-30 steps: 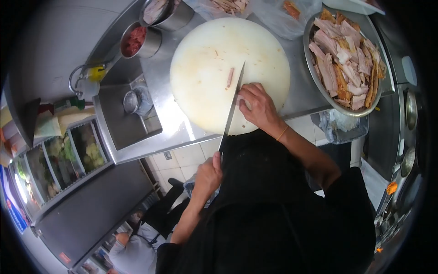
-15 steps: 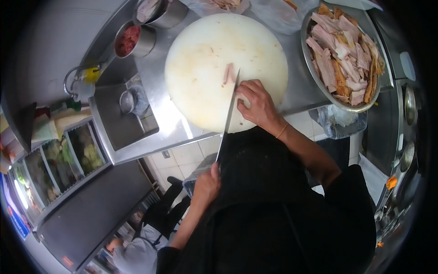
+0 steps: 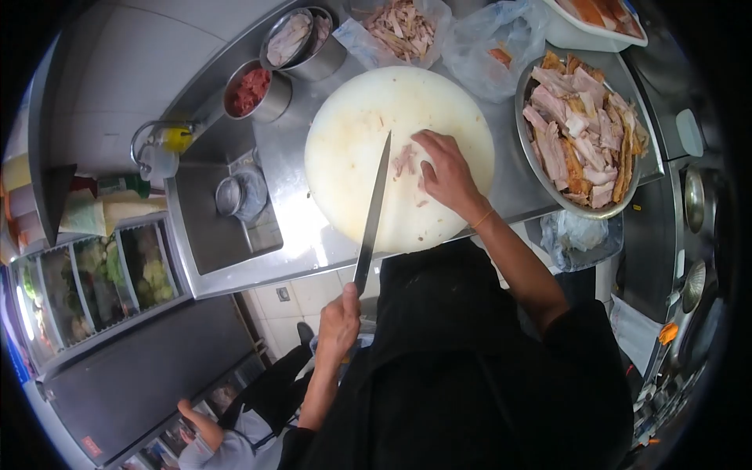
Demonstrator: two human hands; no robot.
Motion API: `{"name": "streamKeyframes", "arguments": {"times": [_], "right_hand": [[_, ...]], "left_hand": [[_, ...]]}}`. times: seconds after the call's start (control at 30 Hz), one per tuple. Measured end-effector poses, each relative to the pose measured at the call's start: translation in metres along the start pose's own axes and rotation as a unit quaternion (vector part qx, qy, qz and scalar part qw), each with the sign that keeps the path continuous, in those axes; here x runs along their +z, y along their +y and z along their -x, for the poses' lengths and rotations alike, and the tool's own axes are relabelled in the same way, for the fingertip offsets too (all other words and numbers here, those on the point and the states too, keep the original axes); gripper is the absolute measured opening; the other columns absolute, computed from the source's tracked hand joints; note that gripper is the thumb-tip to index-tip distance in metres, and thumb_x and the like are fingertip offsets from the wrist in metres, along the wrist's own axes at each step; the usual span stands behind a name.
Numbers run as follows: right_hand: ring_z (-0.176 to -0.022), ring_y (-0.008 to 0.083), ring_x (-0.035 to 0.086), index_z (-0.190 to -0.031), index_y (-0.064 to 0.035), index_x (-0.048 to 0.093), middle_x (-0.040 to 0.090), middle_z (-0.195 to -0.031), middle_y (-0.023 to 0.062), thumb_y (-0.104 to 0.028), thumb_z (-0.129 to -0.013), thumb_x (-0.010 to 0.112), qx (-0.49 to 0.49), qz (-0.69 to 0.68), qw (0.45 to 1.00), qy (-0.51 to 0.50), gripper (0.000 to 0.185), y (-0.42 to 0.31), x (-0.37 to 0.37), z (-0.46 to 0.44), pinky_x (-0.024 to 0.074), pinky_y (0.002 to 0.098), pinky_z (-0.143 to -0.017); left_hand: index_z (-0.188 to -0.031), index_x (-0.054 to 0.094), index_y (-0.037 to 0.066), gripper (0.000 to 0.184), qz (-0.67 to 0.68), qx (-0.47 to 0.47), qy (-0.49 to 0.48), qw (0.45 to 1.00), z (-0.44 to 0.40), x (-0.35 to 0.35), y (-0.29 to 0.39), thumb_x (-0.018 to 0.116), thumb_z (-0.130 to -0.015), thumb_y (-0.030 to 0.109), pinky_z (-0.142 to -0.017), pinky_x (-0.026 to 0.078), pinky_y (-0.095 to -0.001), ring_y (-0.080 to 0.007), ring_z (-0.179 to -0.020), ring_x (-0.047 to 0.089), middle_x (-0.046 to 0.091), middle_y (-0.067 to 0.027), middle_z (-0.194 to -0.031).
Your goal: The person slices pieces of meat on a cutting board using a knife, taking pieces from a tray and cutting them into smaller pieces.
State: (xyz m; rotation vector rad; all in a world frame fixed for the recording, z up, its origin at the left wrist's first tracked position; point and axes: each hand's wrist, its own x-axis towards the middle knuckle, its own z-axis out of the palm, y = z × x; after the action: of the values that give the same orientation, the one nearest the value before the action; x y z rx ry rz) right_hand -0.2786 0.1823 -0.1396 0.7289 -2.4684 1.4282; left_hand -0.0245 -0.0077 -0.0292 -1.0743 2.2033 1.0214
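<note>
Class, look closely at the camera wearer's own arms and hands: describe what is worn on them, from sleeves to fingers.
The left hand and right hand wear no gloves, and no rings show on the fingers. The right sleeve is black and ends near the elbow; the left sleeve is also black. A thin orange band circles the right wrist.

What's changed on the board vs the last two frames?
The knife has swung left, away from the right hand, whose fingers have opened out and moved farther up the round board. More small meat pieces now lie loose beside them. Can't tell if that hand released anything. Unchanged: left hand gripping the knife, metal pan heaped with meat.
</note>
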Motion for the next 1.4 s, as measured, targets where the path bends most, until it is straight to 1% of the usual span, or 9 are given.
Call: {"name": "streamKeyframes", "arguments": {"times": [0.1,0.23,0.53,0.87,0.97,1.03,1.13,1.27,1.4], "right_hand": [[-0.117,0.0344,0.056,-0.122,-0.0034,0.065,0.063,-0.123,0.0148,0.006,-0.081,0.057,-0.099,0.049,0.991,-0.081,0.042,0.009,0.013,-0.014,0.0464,0.041,-0.103],[-0.112,0.0346,0.057,-0.117,-0.002,0.07,0.064,-0.119,0.0168,0.005,-0.075,0.059,-0.083,-0.013,0.949,-0.303,0.044,0.016,0.009,-0.01,0.0451,0.0406,-0.103],[-0.111,0.036,0.059,-0.124,-0.0027,0.066,0.064,-0.114,0.0173,0.0,-0.075,0.074,-0.016,-0.04,0.978,-0.206,0.05,-0.01,-0.019,0.015,0.0489,0.0407,-0.099],[-0.087,0.0309,0.067,-0.104,-0.0026,0.073,0.065,-0.097,0.0146,0.005,-0.079,0.073,0.055,-0.07,0.991,-0.101,0.026,-0.011,0.002,0.02,0.0546,0.0397,-0.078],[-0.089,0.031,0.067,-0.104,-0.0021,0.074,0.066,-0.097,0.0145,0.006,-0.08,0.072,0.09,-0.092,0.99,-0.049,0.025,-0.01,0.004,-0.007,0.0545,0.0393,-0.078],[-0.091,0.0319,0.067,-0.103,-0.0016,0.074,0.066,-0.098,0.0147,0.005,-0.081,0.07,0.112,-0.114,0.987,-0.035,0.024,-0.012,0.001,-0.044,0.0546,0.0397,-0.079],[-0.087,0.0284,0.071,-0.112,-0.002,0.075,0.068,-0.107,0.014,0.003,-0.083,0.072,-0.004,-0.076,0.995,0.068,0.03,0.018,0.016,-0.11,0.0578,0.0349,-0.075],[-0.093,0.036,0.07,-0.111,-0.007,0.077,0.069,-0.114,0.0184,-0.004,-0.083,0.074,0.014,-0.007,0.985,0.173,0.028,0.082,0.041,-0.211,0.0564,0.0412,-0.086],[-0.096,0.0377,0.068,-0.095,-0.0079,0.077,0.072,-0.1,0.0206,-0.029,-0.078,0.078,0.08,0.064,0.976,0.192,0.027,0.122,0.058,-0.262,0.0533,0.0442,-0.091]], "left_hand": [[-0.07,0.059,-0.003,0.083,0.056,-0.025,-0.026,0.998,-0.005,-0.003,-0.008,0.031,-0.105,0.066,-0.056,0.045,-0.037,-0.0239,-0.054,0.059,0.057,-0.0131,-0.06],[-0.07,0.056,0.004,0.08,0.18,-0.052,-0.113,0.976,-0.013,-0.013,-0.02,0.029,-0.103,0.071,-0.043,0.038,-0.0277,-0.0132,-0.042,0.047,0.049,-0.0028,-0.053],[-0.077,0.054,0.004,0.069,0.259,-0.119,-0.241,0.928,-0.025,-0.002,-0.042,0.037,-0.105,0.065,-0.04,0.035,-0.0246,-0.0098,-0.042,0.043,0.047,-0.0004,-0.057],[-0.099,0.055,0.008,0.062,0.269,-0.133,-0.272,0.914,-0.03,0.007,-0.026,0.037,-0.104,0.067,-0.039,0.036,-0.0205,-0.0068,-0.043,0.042,0.052,-0.0003,-0.066],[-0.088,0.055,0.008,0.065,0.293,-0.133,-0.294,0.9,-0.039,-0.003,0.005,0.035,-0.104,0.068,-0.039,0.037,-0.0218,-0.0081,-0.039,0.041,0.048,0.0003,-0.059],[-0.082,0.054,0.008,0.068,0.253,-0.085,-0.252,0.93,-0.048,-0.013,0.042,0.033,-0.104,0.069,-0.038,0.037,-0.0227,-0.0093,-0.037,0.041,0.045,0.0008,-0.054],[-0.076,0.053,0.007,0.073,0.198,0.029,-0.182,0.963,-0.066,-0.029,0.105,0.029,-0.104,0.07,-0.038,0.039,-0.0256,-0.0111,-0.036,0.043,0.043,0.0001,-0.05],[-0.077,0.055,0.004,0.073,0.175,0.059,-0.1,0.978,-0.093,-0.041,0.175,0.027,-0.106,0.066,-0.039,0.039,-0.0271,-0.0125,-0.037,0.044,0.045,-0.0003,-0.053],[-0.08,0.056,0.003,0.072,0.169,0.082,-0.045,0.981,-0.102,-0.037,0.198,0.033,-0.106,0.065,-0.037,0.037,-0.0273,-0.0124,-0.038,0.043,0.045,-0.0001,-0.054]]}}
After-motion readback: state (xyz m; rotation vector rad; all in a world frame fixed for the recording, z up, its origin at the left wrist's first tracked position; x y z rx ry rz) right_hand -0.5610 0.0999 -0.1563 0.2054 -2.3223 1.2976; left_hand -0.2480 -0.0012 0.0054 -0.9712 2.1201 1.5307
